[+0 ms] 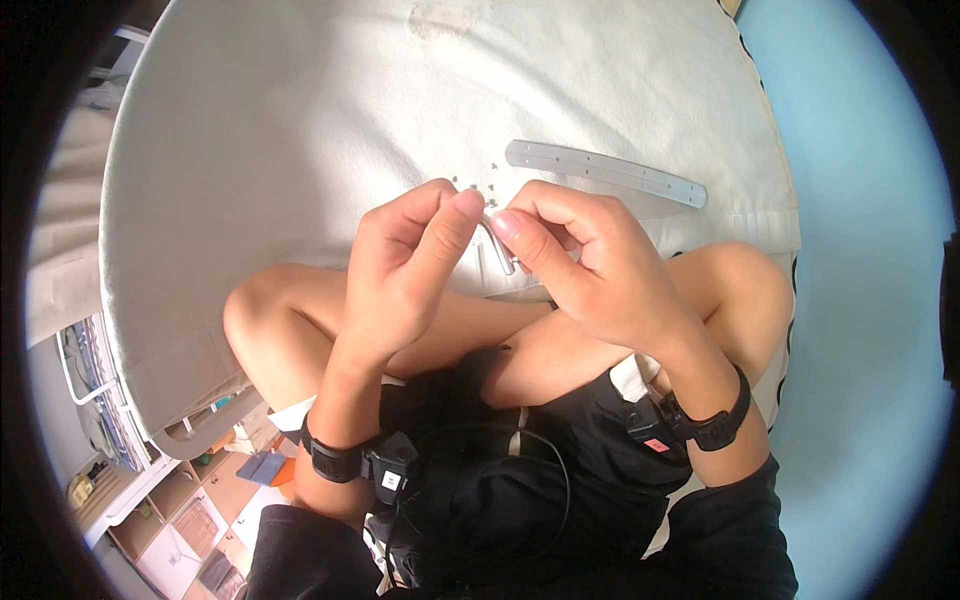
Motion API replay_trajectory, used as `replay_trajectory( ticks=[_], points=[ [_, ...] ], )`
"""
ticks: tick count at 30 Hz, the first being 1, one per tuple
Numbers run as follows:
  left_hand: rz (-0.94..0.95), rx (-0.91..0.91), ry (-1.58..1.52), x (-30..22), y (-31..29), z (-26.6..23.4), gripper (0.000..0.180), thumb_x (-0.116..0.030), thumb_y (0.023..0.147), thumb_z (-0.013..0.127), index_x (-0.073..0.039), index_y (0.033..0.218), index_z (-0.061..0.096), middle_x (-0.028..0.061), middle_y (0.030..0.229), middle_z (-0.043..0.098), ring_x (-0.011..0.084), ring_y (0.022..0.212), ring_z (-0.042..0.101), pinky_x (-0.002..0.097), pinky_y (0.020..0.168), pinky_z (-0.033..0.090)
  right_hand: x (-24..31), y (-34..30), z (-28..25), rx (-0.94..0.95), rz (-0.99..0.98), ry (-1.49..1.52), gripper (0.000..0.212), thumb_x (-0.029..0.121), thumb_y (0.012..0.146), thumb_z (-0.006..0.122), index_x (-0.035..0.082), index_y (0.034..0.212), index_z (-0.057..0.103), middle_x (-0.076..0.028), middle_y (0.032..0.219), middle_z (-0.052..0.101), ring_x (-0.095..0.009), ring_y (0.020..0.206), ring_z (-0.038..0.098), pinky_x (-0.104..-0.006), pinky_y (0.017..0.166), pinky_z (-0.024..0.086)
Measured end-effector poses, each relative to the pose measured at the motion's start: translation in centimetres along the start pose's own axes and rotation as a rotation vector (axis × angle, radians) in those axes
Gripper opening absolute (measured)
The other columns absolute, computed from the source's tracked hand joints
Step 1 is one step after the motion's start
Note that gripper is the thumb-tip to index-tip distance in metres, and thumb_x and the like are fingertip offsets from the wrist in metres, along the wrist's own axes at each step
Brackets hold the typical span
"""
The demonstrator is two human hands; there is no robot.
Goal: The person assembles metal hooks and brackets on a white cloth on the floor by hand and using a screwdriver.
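Note:
Close together over the white bedding, my two hands pinch at a small bent silver metal rod (497, 250). My left hand (405, 260) is closed, thumb against the curled fingers near the rod's upper end. Opposite it, my right hand (590, 250) is closed too, its thumb tip and forefinger at the rod's bend. The lower end of the rod hangs down between the hands; the fingers hide part of it. Just beyond the fingertips lie several tiny dark metal pieces, one of them a small screw-like piece (493, 167).
A flat grey metal strip with holes (605, 173) lies beyond my right hand on the white bedding (280, 130). A light blue wall (850, 250) rises at the right. Past the left edge, lower down, stand shelves with boxes (190, 520). A black cable (567, 470) loops over my lap.

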State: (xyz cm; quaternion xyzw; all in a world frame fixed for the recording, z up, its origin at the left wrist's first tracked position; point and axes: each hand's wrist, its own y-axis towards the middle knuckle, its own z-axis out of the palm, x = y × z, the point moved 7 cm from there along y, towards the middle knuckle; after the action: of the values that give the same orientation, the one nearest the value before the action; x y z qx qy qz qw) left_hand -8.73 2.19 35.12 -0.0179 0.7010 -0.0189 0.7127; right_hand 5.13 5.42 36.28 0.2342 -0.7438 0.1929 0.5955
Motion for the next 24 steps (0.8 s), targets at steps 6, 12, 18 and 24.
replay_trajectory(
  ticks=[6,12,18,24],
  points=[
    [-0.042,-0.012,0.052,0.5,0.1,-0.5,0.036,-0.022,0.102,0.057,-0.004,0.071,0.052,-0.0097,0.067,0.039,0.0020,0.066,0.033,0.0226,0.055,0.028,0.5,-0.2,0.3,0.061,0.039,0.115,0.014,0.013,0.100,0.057,0.001,0.093,0.057,0.001,0.078,0.054,-0.005,0.070,0.046,-0.0216,0.063,0.040],
    [-0.010,-0.055,0.046,0.5,0.2,-0.7,0.036,-0.022,0.102,0.056,-0.005,0.071,0.052,-0.0097,0.066,0.038,0.0017,0.065,0.032,0.0220,0.055,0.027,0.1,-0.1,0.5,-0.003,0.017,0.117,0.015,0.013,0.095,0.058,-0.001,0.091,0.057,-0.010,0.069,0.060,-0.015,0.058,0.055,-0.0305,0.055,0.042],
    [-0.028,-0.075,0.018,0.7,0.3,-1.2,0.034,-0.025,0.103,0.055,-0.006,0.075,0.055,-0.0087,0.065,0.041,0.0025,0.063,0.033,0.0219,0.054,0.028,0.6,0.0,0.5,0.068,0.110,-0.083,0.018,0.015,0.100,0.055,0.001,0.088,0.057,0.000,0.066,0.049,-0.008,0.059,0.040,-0.0270,0.054,0.034],
    [-0.022,-0.082,0.011,0.5,0.3,-0.9,0.034,-0.026,0.103,0.055,-0.006,0.076,0.055,-0.0088,0.065,0.040,0.0025,0.062,0.032,0.0221,0.053,0.027,1.2,0.0,0.1,0.006,0.009,-0.243,0.025,0.019,0.100,0.054,0.000,0.083,0.054,-0.009,0.059,0.042,-0.016,0.053,0.036,-0.0326,0.051,0.031]
  ],
)
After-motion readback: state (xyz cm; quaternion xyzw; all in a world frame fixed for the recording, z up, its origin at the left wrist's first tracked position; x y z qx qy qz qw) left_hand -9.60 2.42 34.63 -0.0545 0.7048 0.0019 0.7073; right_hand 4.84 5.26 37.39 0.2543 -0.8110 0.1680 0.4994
